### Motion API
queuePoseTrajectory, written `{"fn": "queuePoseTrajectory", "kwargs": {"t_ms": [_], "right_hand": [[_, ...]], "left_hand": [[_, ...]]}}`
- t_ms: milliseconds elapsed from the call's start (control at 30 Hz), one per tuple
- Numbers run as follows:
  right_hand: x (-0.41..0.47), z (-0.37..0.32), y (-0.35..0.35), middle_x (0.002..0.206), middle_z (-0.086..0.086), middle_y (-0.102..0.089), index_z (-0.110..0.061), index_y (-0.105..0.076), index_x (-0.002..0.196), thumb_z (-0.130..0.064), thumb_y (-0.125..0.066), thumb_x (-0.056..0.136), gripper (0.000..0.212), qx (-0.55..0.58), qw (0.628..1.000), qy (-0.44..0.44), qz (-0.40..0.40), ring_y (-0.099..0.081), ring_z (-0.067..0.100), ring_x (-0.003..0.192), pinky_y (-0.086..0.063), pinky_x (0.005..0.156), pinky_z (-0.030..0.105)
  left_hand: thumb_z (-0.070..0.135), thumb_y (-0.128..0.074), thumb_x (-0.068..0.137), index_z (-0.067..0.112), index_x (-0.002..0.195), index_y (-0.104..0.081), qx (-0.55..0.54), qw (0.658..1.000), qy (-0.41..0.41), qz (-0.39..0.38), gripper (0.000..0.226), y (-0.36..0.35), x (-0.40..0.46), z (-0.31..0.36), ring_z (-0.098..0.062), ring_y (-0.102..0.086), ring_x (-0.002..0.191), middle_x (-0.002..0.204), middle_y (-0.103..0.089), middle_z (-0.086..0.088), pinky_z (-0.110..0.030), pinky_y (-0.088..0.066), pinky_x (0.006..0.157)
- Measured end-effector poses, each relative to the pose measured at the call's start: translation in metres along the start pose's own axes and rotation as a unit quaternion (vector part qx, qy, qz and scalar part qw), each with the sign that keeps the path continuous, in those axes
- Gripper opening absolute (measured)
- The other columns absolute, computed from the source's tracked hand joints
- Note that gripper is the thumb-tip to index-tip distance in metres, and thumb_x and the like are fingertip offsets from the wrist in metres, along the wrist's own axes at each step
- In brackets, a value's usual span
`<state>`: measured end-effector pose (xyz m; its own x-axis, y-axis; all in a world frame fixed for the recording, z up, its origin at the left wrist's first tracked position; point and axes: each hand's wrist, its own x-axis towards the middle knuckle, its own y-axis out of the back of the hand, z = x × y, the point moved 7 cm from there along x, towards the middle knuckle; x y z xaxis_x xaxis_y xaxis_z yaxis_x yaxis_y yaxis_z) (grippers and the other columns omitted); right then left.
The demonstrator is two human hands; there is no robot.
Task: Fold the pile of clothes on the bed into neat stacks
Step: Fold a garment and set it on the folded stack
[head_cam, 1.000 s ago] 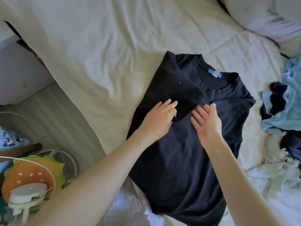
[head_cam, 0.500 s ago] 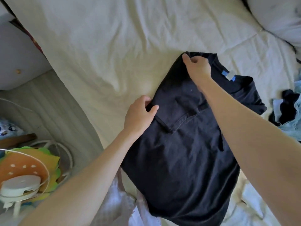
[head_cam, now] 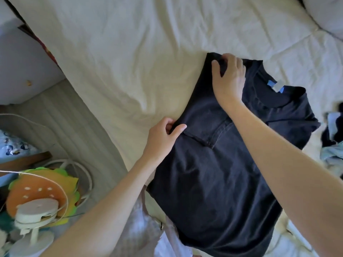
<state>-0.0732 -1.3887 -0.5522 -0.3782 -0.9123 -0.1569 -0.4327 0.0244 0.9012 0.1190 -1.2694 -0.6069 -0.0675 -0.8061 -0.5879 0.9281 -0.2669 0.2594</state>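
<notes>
A black T-shirt [head_cam: 213,182] with a blue neck tag lies flat on the cream bed cover [head_cam: 130,62], its left sleeve folded in over the body. My left hand [head_cam: 163,138] pinches the shirt's folded left edge about halfway down. My right hand [head_cam: 229,76] grips the top left shoulder corner, fingers curled over the fabric. At the right edge sits the pile of unfolded clothes [head_cam: 332,145], light blue and dark pieces, mostly out of frame.
The bed's edge runs diagonally down the left side, with the quilted mattress side [head_cam: 70,127] below it. On the floor stand a burger-shaped cushion [head_cam: 42,190] and a small white fan [head_cam: 35,216]. A pillow [head_cam: 326,15] lies at the top right.
Both hands left the middle of the shirt, where they lay flat. The right hand went up to the shoulder corner and the left to the left edge; each now grips fabric.
</notes>
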Motion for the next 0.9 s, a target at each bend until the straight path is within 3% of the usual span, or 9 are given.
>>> {"fn": "queuePoseTrajectory", "kwargs": {"t_ms": [67, 200, 333, 467, 533, 700, 800, 867, 900], "right_hand": [[-0.044, -0.002, 0.007, 0.142, 0.010, -0.044, -0.009, -0.046, 0.136, -0.031, -0.043, 0.098, 0.044, -0.019, 0.997, 0.060, 0.033, -0.036, 0.026, 0.134, -0.029, 0.108, 0.038], [-0.128, 0.018, -0.022, 0.154, 0.013, -0.024, -0.009, -0.037, 0.143, -0.022, -0.045, 0.099, 0.047, -0.081, 0.983, 0.125, -0.108, -0.015, 0.030, 0.144, -0.012, 0.118, 0.046], [-0.184, 0.059, -0.026, 0.155, 0.013, -0.019, -0.011, -0.030, 0.146, -0.017, -0.048, 0.098, 0.052, -0.074, 0.980, 0.100, -0.156, -0.012, 0.028, 0.145, -0.011, 0.118, 0.044], [-0.236, 0.099, -0.022, 0.155, 0.012, -0.020, -0.009, -0.030, 0.146, -0.016, -0.047, 0.098, 0.051, -0.040, 0.982, 0.000, -0.183, -0.015, 0.026, 0.145, -0.015, 0.118, 0.040], [-0.263, 0.114, -0.021, 0.155, 0.012, -0.020, -0.008, -0.031, 0.145, -0.015, -0.047, 0.098, 0.051, -0.044, 0.980, -0.027, -0.192, -0.015, 0.026, 0.145, -0.015, 0.118, 0.039], [-0.324, 0.142, -0.010, 0.153, 0.012, -0.026, -0.007, -0.038, 0.142, -0.015, -0.050, 0.096, 0.048, -0.033, 0.981, -0.062, -0.183, -0.020, 0.027, 0.144, -0.015, 0.117, 0.039], [-0.359, 0.164, 0.003, 0.150, 0.012, -0.032, -0.006, -0.044, 0.138, -0.013, -0.052, 0.095, 0.044, -0.023, 0.983, -0.085, -0.163, -0.025, 0.027, 0.142, -0.018, 0.117, 0.040], [-0.383, 0.184, 0.017, 0.146, 0.014, -0.040, -0.003, -0.051, 0.133, -0.010, -0.054, 0.093, 0.040, -0.017, 0.986, -0.108, -0.125, -0.031, 0.028, 0.139, -0.024, 0.114, 0.044], [-0.394, 0.196, 0.026, 0.143, 0.015, -0.044, -0.002, -0.054, 0.129, -0.009, -0.055, 0.093, 0.038, -0.012, 0.987, -0.123, -0.100, -0.035, 0.029, 0.137, -0.027, 0.113, 0.045]], "left_hand": [[0.040, -0.065, 0.084, 0.018, 0.087, -0.061, 0.001, 0.999, 0.016, -0.036, 0.022, -0.002, -0.005, -0.010, -0.003, -0.055, 0.070, 0.076, -0.061, 0.010, -0.008, -0.040, 0.061], [0.031, -0.062, 0.089, 0.023, 0.090, -0.063, 0.007, 0.994, 0.026, -0.106, 0.009, -0.005, -0.022, -0.034, -0.005, -0.059, 0.077, 0.081, -0.064, 0.010, -0.016, -0.043, 0.066], [0.027, -0.064, 0.088, 0.034, 0.088, -0.058, -0.010, 0.985, 0.048, -0.167, 0.009, -0.008, -0.042, -0.058, 0.014, -0.058, 0.077, 0.086, -0.063, 0.023, -0.005, -0.042, 0.062], [0.024, -0.068, 0.086, 0.030, 0.083, -0.061, 0.013, 0.973, 0.113, -0.200, 0.009, -0.015, -0.065, -0.093, 0.009, -0.060, 0.074, 0.079, -0.066, 0.021, -0.007, -0.044, 0.058], [0.025, -0.069, 0.085, 0.028, 0.082, -0.064, 0.014, 0.969, 0.131, -0.207, 0.006, -0.016, -0.078, -0.106, 0.010, -0.062, 0.071, 0.073, -0.068, 0.023, -0.006, -0.042, 0.056], [0.020, -0.070, 0.083, 0.031, 0.095, -0.063, 0.020, 0.970, 0.133, -0.202, 0.018, -0.018, -0.114, -0.125, 0.011, -0.061, 0.087, 0.090, -0.068, 0.024, -0.006, -0.045, 0.068], [0.017, -0.070, 0.084, 0.027, 0.093, -0.060, 0.074, 0.973, 0.118, -0.183, 0.016, -0.018, -0.140, -0.136, 0.013, -0.056, 0.081, 0.088, -0.064, 0.020, -0.002, -0.042, 0.063], [0.020, -0.068, 0.085, 0.018, 0.085, -0.062, 0.121, 0.978, 0.106, -0.133, 0.007, -0.011, -0.156, -0.144, 0.002, -0.058, 0.075, 0.081, -0.065, 0.011, -0.007, -0.042, 0.060], [0.022, -0.067, 0.087, 0.009, 0.084, -0.063, 0.135, 0.980, 0.100, -0.103, 0.014, -0.005, -0.165, -0.149, -0.009, -0.058, 0.074, 0.080, -0.066, 0.001, -0.016, -0.043, 0.062]]}}
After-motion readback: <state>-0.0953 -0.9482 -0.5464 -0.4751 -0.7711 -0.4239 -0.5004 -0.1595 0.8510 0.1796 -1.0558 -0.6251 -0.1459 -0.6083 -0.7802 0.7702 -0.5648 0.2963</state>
